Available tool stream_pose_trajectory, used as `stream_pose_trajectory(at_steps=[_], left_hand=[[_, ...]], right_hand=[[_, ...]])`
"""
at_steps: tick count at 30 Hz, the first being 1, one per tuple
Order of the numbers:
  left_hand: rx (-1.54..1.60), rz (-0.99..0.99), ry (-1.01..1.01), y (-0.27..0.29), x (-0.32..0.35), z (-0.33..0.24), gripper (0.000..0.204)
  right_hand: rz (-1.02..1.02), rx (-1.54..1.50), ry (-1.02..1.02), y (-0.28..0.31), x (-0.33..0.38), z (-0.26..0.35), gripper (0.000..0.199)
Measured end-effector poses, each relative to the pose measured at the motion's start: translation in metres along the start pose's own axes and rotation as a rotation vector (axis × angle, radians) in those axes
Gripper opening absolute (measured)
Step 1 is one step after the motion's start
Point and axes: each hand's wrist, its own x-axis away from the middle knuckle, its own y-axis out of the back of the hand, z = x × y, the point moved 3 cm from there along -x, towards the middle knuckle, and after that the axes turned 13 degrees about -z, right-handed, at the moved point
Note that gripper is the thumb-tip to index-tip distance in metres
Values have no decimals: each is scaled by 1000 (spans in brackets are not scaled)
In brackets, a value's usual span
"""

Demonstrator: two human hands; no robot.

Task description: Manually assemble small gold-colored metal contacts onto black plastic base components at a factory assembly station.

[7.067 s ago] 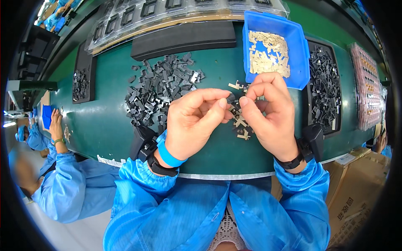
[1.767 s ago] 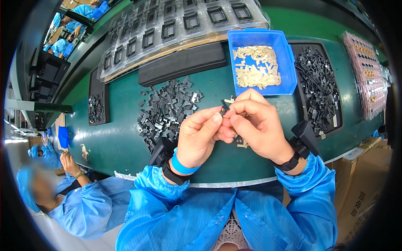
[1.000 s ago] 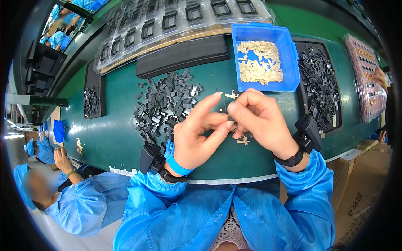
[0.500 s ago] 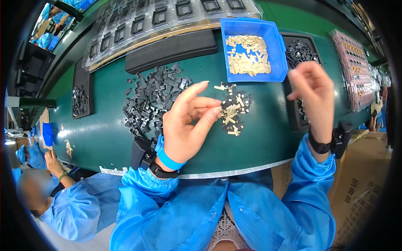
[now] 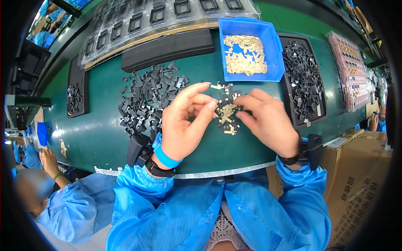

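Note:
My left hand [image 5: 184,121] is closed in a pinch, thumb against fingertips, at the left side of a small mixed pile [image 5: 228,111] of black pieces and cream strips. Whatever it holds is too small to make out. My right hand [image 5: 270,123] reaches into the pile's right side with bent fingers and thumb drawn together; their tips are slightly blurred and any piece between them cannot be made out. Left of my left hand lies a wide heap of small black plastic parts [image 5: 150,92]. Beyond the pile stands a blue bin [image 5: 274,62] holding cream strips.
A black tray [image 5: 284,88] of black parts lies at right, beside stacked pink clear trays [image 5: 354,71]. At the back are a black foam block [image 5: 167,49] and clear trays of black frames [image 5: 157,14]. A co-worker's hand [image 5: 49,162] is at left; a cardboard box [image 5: 356,188] stands at right.
My right hand has moved left and toward me, from the black tray to the mixed pile. My left hand keeps its pinch in nearly the same place.

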Motion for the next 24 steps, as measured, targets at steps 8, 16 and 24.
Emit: stream_pose_trajectory(at_steps=[8, 16, 24], left_hand=[[-151, 87, -54, -4, -1, -4, 22], [-263, 79, -110, 3, -5, -4, 9], [-74, -37, 50, 2, -5, 4, 7]], right_hand=[[61, -134, -55, 4, -22, 14, 5], [53, -181, 70, -8, -34, 24, 7], [-168, -283, 49, -18, -25, 18, 8]])
